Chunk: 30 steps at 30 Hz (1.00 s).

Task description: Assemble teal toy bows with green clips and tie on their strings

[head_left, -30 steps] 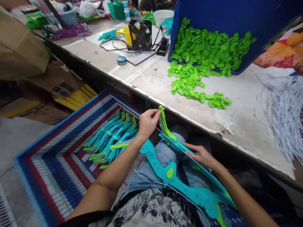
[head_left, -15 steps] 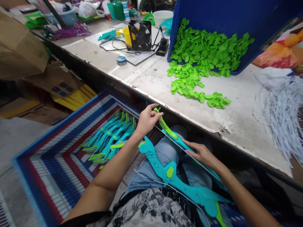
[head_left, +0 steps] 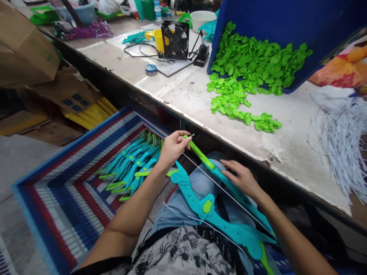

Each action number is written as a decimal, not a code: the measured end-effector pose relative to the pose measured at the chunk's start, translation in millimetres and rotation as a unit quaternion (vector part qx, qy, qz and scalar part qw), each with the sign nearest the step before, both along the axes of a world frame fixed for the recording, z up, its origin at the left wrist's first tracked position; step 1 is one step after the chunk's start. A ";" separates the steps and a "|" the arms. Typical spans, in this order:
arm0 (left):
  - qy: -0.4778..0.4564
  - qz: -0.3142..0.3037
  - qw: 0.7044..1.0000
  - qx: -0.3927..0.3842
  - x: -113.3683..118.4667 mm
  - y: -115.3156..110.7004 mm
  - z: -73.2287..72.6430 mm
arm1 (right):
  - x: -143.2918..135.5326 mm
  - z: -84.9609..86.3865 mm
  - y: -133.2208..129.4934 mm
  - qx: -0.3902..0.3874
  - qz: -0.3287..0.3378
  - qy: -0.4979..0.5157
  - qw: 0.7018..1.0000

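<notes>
My left hand (head_left: 174, 148) pinches the green tip of a teal toy bow (head_left: 231, 184) that lies slantwise over my lap. The end of a white string (head_left: 210, 177) pokes out at that tip, and the string runs down along the bow. Above the bow's teal body hovers my right hand (head_left: 241, 176), fingers spread and apart; whether it brushes the bow I cannot tell. Nearer to me, a second toy bow (head_left: 195, 200) with a green pentagon rests across my thighs, its string hanging loose.
On my left stands a striped basket (head_left: 61, 183) with several toy bows (head_left: 133, 158) in it. The worktable (head_left: 183, 89) carries a blue bin (head_left: 258, 19) spilling green plastic pieces (head_left: 258, 61), a black fan (head_left: 175, 40), a blue-lidded tin (head_left: 151, 69) and a white string bundle (head_left: 344, 133).
My right hand has come off the bow's body and its fingers have spread. The left hand has shifted slightly left and down, still pinching the green tip.
</notes>
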<state>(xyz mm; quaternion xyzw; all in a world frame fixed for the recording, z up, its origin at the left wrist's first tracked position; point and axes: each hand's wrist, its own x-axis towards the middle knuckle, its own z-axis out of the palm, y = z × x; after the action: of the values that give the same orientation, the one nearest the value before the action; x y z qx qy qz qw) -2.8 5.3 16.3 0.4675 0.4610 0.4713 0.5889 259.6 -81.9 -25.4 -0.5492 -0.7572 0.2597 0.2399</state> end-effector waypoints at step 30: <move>0.222 -0.068 0.946 0.228 21.3 -8.5 19.3 | -29.9 106.7 161.9 0.177 -0.378 0.365 0.832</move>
<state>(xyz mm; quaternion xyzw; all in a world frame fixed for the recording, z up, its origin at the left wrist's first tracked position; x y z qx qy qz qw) 18.5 -3.2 35.5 0.7120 0.4278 0.4071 0.3800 229.7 80.1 81.4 -0.6062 -0.3809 0.1915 0.6714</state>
